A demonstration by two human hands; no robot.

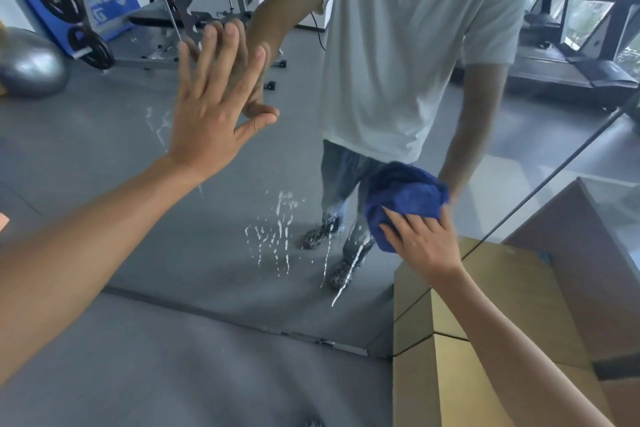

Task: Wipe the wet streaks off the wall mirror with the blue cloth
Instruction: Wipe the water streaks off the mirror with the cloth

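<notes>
On the mirror, left hand lies flat, fingers spread, right hand presses bunched blue cloth beside wet streaks

The left hand is pressed flat against the wall mirror, fingers spread and pointing up, meeting its own reflection. Lower and to the right, the right hand pushes a bunched blue cloth against the glass. Wet streaks run down the mirror just left of the cloth, toward its bottom edge. A cardboard box stands by the mirror's lower right corner.
</notes>
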